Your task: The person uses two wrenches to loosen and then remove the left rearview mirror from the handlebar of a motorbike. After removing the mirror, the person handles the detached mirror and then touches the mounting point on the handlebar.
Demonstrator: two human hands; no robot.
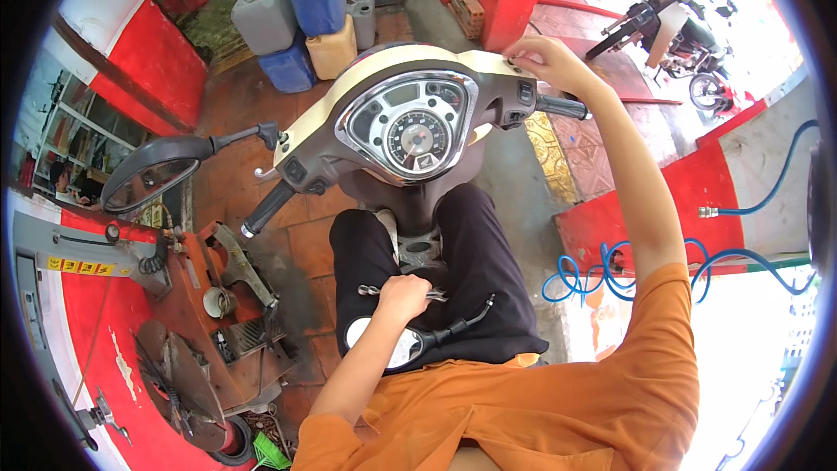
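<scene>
I sit astride a cream and dark-grey scooter [397, 61]. Across my lap, my left hand [404, 298] is closed around a metal wrench [370, 290]; one end sticks out on each side of the fist. A loose rear-view mirror [418, 347] lies on my thighs just below, its black stem pointing to the right. My right hand [547, 63] reaches to the right end of the handlebar cover, fingertips pinched together at the mirror mount. Whatever they grip there is too small to make out. Another mirror [153, 170] is fitted on the left handlebar.
Several plastic jerrycans [318, 0] are stacked beyond the scooter. At the left stands a tire-changing machine [214, 296]. A coiled blue air hose [602, 270] hangs by a red and white wall on the right. Parked motorbikes [671, 26] stand at the far right.
</scene>
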